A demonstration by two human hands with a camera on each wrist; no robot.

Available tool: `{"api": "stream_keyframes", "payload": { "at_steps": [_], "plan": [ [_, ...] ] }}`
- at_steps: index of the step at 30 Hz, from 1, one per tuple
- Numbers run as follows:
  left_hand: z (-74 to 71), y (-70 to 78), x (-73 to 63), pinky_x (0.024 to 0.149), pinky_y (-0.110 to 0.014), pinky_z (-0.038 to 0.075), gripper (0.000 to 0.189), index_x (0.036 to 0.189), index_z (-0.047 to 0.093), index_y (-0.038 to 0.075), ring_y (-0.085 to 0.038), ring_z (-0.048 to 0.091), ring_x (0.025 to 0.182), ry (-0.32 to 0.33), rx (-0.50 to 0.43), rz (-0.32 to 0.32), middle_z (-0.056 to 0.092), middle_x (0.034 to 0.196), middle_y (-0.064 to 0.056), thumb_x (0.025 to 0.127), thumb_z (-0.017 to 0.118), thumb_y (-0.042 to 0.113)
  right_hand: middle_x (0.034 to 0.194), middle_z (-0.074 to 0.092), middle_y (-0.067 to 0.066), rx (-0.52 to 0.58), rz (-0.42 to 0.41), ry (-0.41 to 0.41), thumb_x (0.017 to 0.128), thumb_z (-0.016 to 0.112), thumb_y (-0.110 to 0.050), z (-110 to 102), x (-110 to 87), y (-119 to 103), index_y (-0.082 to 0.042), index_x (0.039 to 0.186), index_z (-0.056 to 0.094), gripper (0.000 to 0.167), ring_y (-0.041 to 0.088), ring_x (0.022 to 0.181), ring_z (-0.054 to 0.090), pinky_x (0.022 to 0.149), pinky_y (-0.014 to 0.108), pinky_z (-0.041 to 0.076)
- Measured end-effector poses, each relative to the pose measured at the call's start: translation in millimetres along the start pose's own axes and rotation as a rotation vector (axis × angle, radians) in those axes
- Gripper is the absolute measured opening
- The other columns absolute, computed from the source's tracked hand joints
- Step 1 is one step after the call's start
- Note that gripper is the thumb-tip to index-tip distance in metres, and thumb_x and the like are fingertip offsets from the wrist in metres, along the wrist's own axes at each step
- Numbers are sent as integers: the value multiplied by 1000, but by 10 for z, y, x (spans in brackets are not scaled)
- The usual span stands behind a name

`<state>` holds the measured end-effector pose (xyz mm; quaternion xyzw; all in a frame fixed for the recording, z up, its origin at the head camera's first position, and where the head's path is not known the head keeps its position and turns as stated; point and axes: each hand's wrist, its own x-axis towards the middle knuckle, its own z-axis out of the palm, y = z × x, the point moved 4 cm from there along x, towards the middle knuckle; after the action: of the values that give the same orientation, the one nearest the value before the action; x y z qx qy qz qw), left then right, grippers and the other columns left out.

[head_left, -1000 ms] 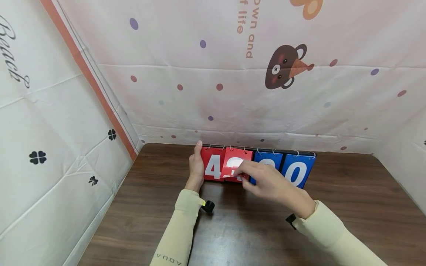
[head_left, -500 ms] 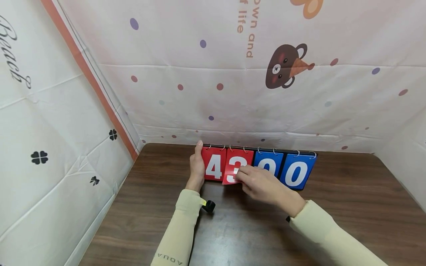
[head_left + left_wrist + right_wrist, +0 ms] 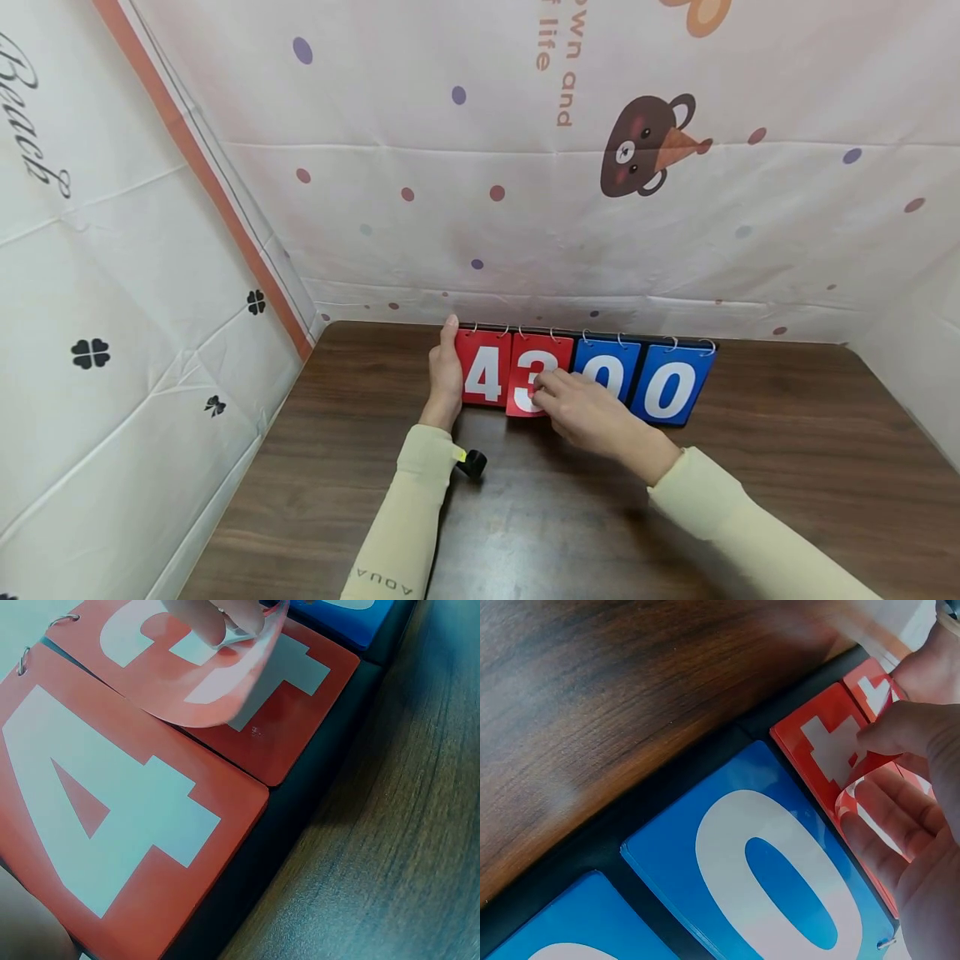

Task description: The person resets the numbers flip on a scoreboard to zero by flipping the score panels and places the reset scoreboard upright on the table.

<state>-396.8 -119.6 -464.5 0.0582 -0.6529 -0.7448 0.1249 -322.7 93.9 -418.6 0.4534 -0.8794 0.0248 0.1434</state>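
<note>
A flip scoreboard with a black base leans back on the table. My left hand grips its left end, thumb up along the edge. Beside that hand hangs a red number card showing 4. My right hand pinches the lower part of the red card showing 3. In the left wrist view this card is bent up off the stack, and another red card with a 4 shows beneath. The right wrist view shows thumb and fingers on either side of the lifted card.
Two blue cards reading 0 hang at the scoreboard's right, partly behind my right hand. Metal rings hold the cards along the top. The wooden table ends at a printed cloth wall just behind.
The red 3 card, bent sharply up a second ago, has come down flatter, showing its number. My right hand has lowered with it. My left hand keeps its grip in place.
</note>
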Motion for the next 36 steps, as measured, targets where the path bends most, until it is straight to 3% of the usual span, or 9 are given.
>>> {"api": "stream_keyframes", "payload": {
  "at_steps": [8,16,22,30,33,36],
  "plan": [
    [-4,0,6,83,-35,50,59,95,70,13,-17,63,88,1,0,-5,68,94,-4,103,47,67,123,65,14,-49,4,-23,82,93,-16,64,-17,-7,-9,119,70,44,29,112,65,94,45,59],
    [-7,18,4,82,-34,51,60,96,69,13,-17,65,87,-10,1,-8,69,94,-4,103,46,69,124,66,14,41,46,-19,84,92,-19,29,-1,-8,-9,119,71,42,29,112,65,94,45,59],
    [-3,-2,8,83,-34,51,61,103,67,13,-17,65,91,-22,11,-22,69,100,-4,102,46,70,119,67,11,123,47,101,85,90,-12,-144,127,-51,-8,115,74,34,24,108,65,91,39,59],
    [-17,10,15,84,-34,51,63,102,69,12,-18,64,92,-8,4,-41,70,101,-5,101,47,71,118,69,13,148,97,353,89,84,-5,-554,429,32,-4,107,75,20,27,107,66,90,40,60],
    [-18,6,19,83,-35,51,63,102,69,12,-18,64,91,-3,0,-34,70,100,-5,101,48,72,116,68,13,173,161,375,93,80,-6,-622,542,174,-3,108,75,17,28,107,64,88,41,60],
    [-12,-6,14,83,-35,51,63,100,69,13,-18,64,90,-7,-3,-28,69,98,-5,100,48,72,114,66,13,212,266,344,96,76,-8,-632,648,365,-3,110,74,15,29,105,63,89,44,59]
  ]
}}
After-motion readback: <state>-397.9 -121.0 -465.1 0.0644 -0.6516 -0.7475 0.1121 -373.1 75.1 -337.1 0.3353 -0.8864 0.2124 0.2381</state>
